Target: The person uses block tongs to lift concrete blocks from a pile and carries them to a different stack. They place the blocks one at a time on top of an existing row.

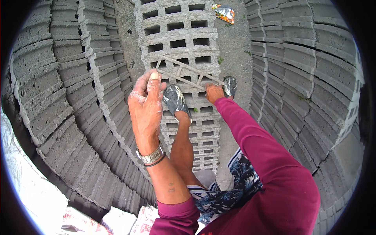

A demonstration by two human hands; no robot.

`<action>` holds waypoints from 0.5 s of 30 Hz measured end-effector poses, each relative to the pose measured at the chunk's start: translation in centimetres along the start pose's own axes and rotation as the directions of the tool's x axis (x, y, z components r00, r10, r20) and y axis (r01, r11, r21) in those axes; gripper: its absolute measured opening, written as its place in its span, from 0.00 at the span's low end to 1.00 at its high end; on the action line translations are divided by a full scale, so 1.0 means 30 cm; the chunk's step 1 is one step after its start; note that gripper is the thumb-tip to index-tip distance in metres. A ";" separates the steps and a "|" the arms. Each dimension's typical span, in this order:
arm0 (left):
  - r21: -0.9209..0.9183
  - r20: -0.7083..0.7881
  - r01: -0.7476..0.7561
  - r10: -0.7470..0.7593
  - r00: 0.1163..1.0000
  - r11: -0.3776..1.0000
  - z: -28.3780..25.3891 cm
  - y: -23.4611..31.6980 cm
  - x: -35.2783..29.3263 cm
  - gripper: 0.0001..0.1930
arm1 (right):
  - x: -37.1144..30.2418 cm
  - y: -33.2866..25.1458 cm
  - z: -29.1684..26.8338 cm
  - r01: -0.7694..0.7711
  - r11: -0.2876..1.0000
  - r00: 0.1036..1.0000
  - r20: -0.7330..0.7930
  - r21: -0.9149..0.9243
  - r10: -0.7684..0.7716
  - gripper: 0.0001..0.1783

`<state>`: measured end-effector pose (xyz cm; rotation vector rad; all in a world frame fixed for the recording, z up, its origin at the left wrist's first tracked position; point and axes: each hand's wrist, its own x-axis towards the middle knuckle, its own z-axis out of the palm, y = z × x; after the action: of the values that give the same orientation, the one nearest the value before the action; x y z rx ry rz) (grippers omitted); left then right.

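A grey ladder-shaped frame [179, 71] with two rails and short crossbars slants over the hollow concrete blocks [175, 26] beneath me. My right hand [214, 93] is closed around its lower right end, next to my right shoe. Raised closer to me, my left hand [147, 94] is dusted white, with thumb and fingers pressed together. Its fingertips overlap the frame's left end in the view; whether they touch it or pinch something small I cannot tell.
Tall stacks of grey blocks rise at left [66, 78] and right [297, 70]. My shoes [175, 98] stand on the hollow-block row. A crumpled colourful wrapper [224, 13] lies at the far right of the row. White printed sacks [80, 221] are at lower left.
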<state>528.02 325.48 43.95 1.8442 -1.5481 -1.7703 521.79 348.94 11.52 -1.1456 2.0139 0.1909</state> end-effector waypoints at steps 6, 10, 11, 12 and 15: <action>0.009 -0.026 0.023 -0.023 0.999 1.000 -0.006 -0.029 -0.018 0.24 | 0.029 0.026 0.029 0.093 0.994 0.994 -0.052 -0.065 -0.097 0.19; -0.004 -0.027 -0.001 0.001 1.000 1.000 -0.020 -0.022 -0.013 0.24 | 0.008 -0.021 -0.049 0.113 0.988 0.993 0.019 0.106 -0.116 0.21; -0.025 -0.024 -0.011 0.010 1.000 1.000 -0.020 -0.015 -0.008 0.24 | -0.009 -0.021 -0.067 0.140 0.985 0.988 0.045 0.098 -0.144 0.21; -0.024 -0.025 -0.014 0.014 1.000 1.000 -0.021 -0.006 -0.003 0.24 | -0.025 -0.018 -0.089 0.168 0.982 0.982 0.068 0.087 -0.174 0.21; -0.036 -0.013 -0.036 0.036 0.999 0.999 -0.003 0.037 0.028 0.23 | -0.134 0.026 -0.120 0.216 0.934 0.957 -0.254 0.284 -0.143 0.21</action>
<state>527.29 324.31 44.22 1.7963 -1.5241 -1.7560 520.27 350.31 16.56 -1.1814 2.0293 -0.3571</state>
